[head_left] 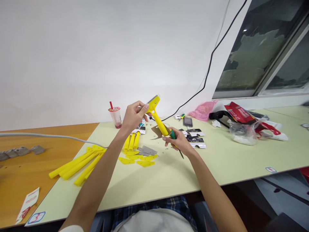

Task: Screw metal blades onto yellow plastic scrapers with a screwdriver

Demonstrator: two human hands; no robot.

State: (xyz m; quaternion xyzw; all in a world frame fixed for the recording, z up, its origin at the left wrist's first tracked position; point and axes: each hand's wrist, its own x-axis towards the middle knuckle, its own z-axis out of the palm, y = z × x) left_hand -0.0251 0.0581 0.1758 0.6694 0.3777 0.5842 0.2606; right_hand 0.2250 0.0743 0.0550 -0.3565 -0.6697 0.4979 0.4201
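Hands meet mid-frame over the pale green table (pixel 217 167). Left hand (pixel 132 116) pinches the head of a yellow scraper (pixel 158 117), fingertips covering part of the blade end. Right hand (pixel 177 140) is closed around the scraper's handle end plus a green-handled screwdriver (pixel 174 137), mostly buried in the fist, only a thin tip poking out below. Loose yellow handles (pixel 77 164) lie lower left; the tiny bits beside them are hard to make out.

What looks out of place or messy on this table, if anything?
Nothing looks spilled or broken. The left hand and right hand hold a yellow scraper above the table. Loose yellow handles lie scattered, and a crumpled pink bag sits by the wall.
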